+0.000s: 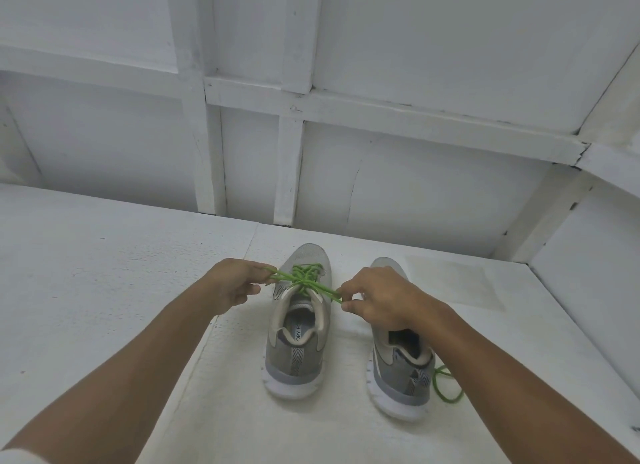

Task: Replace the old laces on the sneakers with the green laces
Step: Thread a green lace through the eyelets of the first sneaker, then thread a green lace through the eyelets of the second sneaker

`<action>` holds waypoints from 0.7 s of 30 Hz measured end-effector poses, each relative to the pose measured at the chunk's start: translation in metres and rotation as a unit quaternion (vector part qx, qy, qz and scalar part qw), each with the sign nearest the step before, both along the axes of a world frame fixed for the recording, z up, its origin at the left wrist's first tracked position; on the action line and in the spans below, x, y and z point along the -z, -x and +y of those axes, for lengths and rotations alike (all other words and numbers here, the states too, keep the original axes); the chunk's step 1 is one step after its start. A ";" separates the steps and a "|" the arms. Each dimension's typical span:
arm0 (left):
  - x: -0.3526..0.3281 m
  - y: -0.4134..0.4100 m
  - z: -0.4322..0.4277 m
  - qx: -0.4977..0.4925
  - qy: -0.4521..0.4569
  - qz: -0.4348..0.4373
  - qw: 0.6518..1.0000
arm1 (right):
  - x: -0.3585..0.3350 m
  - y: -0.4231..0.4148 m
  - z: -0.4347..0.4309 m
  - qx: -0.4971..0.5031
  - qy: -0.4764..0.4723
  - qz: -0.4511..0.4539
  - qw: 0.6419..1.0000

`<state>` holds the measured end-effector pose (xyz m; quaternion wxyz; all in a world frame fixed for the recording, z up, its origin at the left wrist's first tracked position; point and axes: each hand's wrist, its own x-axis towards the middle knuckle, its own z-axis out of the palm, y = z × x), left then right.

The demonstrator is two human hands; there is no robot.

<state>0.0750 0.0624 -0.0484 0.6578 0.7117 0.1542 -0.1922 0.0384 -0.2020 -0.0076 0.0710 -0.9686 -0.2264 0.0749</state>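
Being pinched taut by left hand (232,285) and right hand (377,301), one sneaker (298,328)'s green lace (306,278) is judged nearly tied; the second sneaker (401,370)'s lacing is hidden.

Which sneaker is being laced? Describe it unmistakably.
The white surface holds a left sneaker and a right sneaker, both grey. Pick the left one, between left hand and right hand. Only it shows green lace crossed over its tongue.

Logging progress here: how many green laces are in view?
2. One green lace is threaded on the left sneaker, its ends pinched by the left hand and right hand; a second lace loops beside the heel of the right sneaker, partly hidden.
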 end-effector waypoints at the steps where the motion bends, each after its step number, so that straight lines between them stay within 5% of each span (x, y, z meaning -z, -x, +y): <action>1: 0.001 0.000 0.000 0.000 -0.004 -0.005 1.000 | 0.002 -0.001 0.000 0.000 0.003 -0.001 1.000; 8: -0.007 0.001 0.017 0.078 0.026 -0.049 0.995 | -0.012 0.006 -0.004 -0.009 -0.086 0.049 0.995; 12: -0.024 0.004 0.017 0.019 -0.009 -0.132 0.991 | -0.024 0.009 -0.017 0.030 -0.153 0.007 0.988; 16: -0.050 0.020 -0.023 -0.049 -0.034 -0.232 0.971 | -0.031 0.010 -0.033 0.078 -0.218 -0.031 0.972; 21: -0.070 0.060 -0.100 -0.002 -0.006 -0.309 0.951 | -0.031 0.019 -0.066 0.160 -0.235 -0.072 0.956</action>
